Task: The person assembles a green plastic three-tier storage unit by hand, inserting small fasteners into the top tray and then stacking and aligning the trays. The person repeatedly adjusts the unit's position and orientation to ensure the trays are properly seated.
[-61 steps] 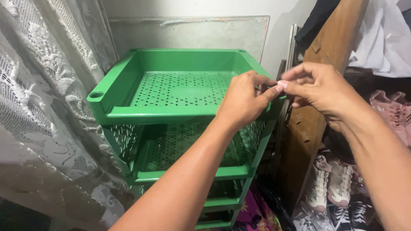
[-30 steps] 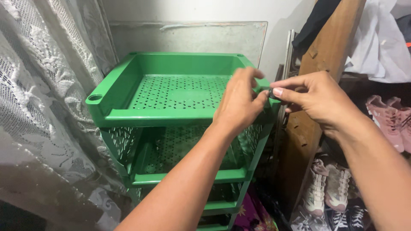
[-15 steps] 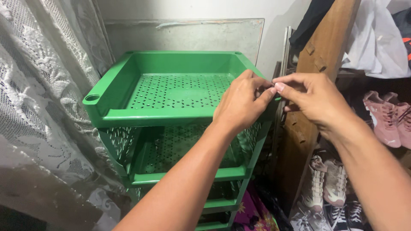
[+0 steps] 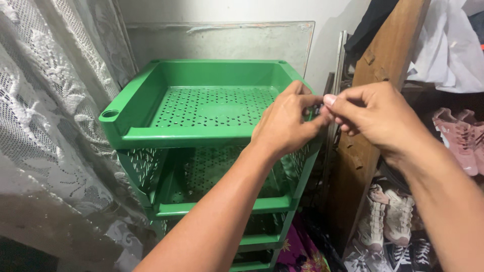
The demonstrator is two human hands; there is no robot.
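A green plastic rack stands in front of me, its perforated top tray (image 4: 176, 135) empty. My left hand (image 4: 285, 126) curls over the tray's front right corner and grips the rim there. My right hand (image 4: 375, 118) is right beside it, with thumb and forefinger pinched together against my left fingertips at that corner. Whether anything small sits between the pinched fingers is hidden. Lower green trays (image 4: 222, 204) show beneath my left forearm.
A lace curtain (image 4: 45, 126) hangs on the left. A grey panel (image 4: 227, 43) leans on the wall behind the rack. A wooden board (image 4: 388, 55), white cloth (image 4: 448, 45), pink shoes (image 4: 461, 136) and white sneakers (image 4: 383, 216) crowd the right. Purple fabric (image 4: 297, 252) lies below.
Both hands stay at the top tray's front right corner. They have sunk slightly and closed in on each other, and my left fingers now wrap the rim more tightly.
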